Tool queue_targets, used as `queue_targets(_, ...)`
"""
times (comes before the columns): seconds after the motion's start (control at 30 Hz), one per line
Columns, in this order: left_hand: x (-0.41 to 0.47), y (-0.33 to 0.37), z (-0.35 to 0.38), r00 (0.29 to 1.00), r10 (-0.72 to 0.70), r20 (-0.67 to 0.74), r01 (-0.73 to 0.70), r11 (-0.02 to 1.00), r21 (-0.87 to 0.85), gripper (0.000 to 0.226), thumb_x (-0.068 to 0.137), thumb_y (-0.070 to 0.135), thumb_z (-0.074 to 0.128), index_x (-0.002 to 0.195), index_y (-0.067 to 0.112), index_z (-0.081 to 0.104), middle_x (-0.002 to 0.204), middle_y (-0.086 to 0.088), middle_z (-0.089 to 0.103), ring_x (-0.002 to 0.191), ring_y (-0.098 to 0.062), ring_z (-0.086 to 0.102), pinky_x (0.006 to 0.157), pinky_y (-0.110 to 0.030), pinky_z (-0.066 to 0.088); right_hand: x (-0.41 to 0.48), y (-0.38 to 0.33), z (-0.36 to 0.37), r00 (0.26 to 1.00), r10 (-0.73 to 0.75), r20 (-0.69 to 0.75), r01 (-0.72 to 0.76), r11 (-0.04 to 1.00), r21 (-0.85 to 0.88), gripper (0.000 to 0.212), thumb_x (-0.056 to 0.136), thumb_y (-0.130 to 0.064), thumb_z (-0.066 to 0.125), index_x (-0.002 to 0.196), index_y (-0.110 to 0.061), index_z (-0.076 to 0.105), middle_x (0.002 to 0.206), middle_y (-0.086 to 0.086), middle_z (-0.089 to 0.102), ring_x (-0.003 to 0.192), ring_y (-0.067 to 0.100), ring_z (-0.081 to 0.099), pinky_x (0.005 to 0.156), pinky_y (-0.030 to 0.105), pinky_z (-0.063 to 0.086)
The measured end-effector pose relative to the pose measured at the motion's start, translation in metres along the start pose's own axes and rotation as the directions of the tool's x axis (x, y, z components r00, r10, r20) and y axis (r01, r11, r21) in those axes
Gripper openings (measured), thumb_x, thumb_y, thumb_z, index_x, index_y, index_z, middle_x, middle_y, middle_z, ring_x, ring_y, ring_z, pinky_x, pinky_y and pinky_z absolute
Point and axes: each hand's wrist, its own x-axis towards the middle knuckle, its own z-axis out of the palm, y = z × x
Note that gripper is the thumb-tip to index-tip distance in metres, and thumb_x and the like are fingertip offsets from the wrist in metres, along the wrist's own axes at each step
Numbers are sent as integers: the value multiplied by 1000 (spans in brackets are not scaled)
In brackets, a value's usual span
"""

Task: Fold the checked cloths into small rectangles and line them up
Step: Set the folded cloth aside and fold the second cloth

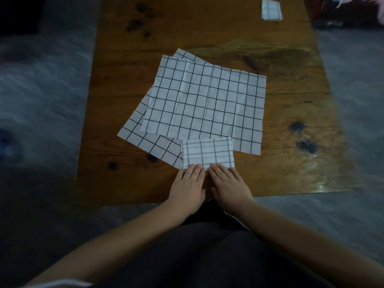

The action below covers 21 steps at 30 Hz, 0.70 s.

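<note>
Grey mottled floor point(41, 100) all round, blurred at the edges. Standing on it, a long wooden table point(301, 96), orange-brown and glossy, with a paler worn patch on the right half and dark knots point(305, 146) scattered near the right edge, the near left and the far left. Below the near edge, dark clothing point(207, 256) and two bare forearms reaching forward.

In the middle of the table, a loose pile of flat cloths, white with a thin black grid. Uppermost, the top cloth point(203, 104), spread open and creased in vertical lines. Under it, skewed to the left, the lower cloth point(145, 140). Behind, only a corner of a third cloth point(185, 54) peeping out at the far left.

Side by side, the left hand point(188, 190) and the right hand point(228, 188), palms down, fingers straight and close together, gripping nothing, tips pressed on the near edge of the folded rectangle point(207, 152). Small and neat, laid with its long side toward the person, overlapping the near edges of the top cloth and the lower cloth.

Well apart, at the far right of the table, a second folded rectangle point(271, 10), alone. Beyond that corner, something pinkish point(353, 11), too blurred to tell. At the far left, off the table, a black shape point(18, 13).
</note>
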Motion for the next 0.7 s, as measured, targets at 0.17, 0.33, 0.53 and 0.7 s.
queue_targets(0.17,-4,2,1,999,-44,-7,44,999,0,70,104,44,35,162,16,8,171,-5,7,157,-20,1,126,-47,4,-5,1,4,999,47,-11,-47,999,6,76,92,-48,6,163,-21,10,171,-2,6,157,16,1,127,48,4)
queue_targets(0.33,-10,1,2,997,-83,-1,82,996,-29,70,105,44,32,163,14,5,171,-5,3,157,-19,-2,127,-45,2,-12,15,6,990,142,-23,-141,990,20,66,105,-39,29,163,-21,3,171,-4,0,157,14,-3,127,46,-1)
queue_targets(0.53,-19,-9,2,994,-105,30,106,994,-28,71,105,43,32,162,12,3,170,-7,-1,157,-20,-5,127,-43,0,-18,30,6,982,187,-33,-186,982,27,66,106,-36,27,163,-15,-1,171,0,-5,157,16,-5,126,38,-6)
queue_targets(0.7,-25,-10,-1,987,-156,43,156,988,-11,74,105,45,30,161,8,0,170,-11,-2,157,-24,-4,127,-44,0,-18,21,4,977,212,-32,-210,977,38,68,106,-38,28,163,-14,-2,171,2,-6,157,18,-7,128,43,-2)
